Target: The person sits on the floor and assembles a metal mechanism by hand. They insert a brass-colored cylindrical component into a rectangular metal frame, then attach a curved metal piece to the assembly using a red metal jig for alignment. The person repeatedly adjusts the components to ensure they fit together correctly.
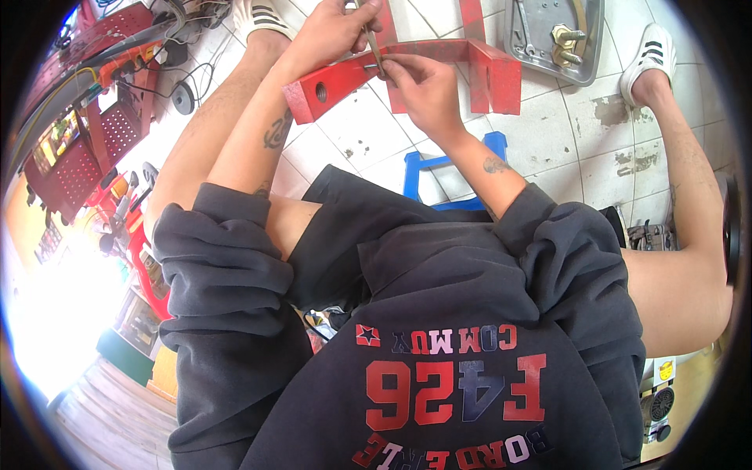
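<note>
A red metal frame with a round hole in its near left end lies across the upper middle, between my legs. My left hand is closed round the upper part of a slim metal bar-like tool, which slants down to the frame's cross-piece. At the tool's lower end, my right hand pinches with thumb and forefinger next to a small bolt on the frame. Its fingertips hide whether it grips the tool or a small part there.
A grey metal tray with a wrench and brass-coloured fittings sits at the upper right. Nearer me stands a blue frame on the tiled floor. A dark red perforated rack with cables and tools fills the left side.
</note>
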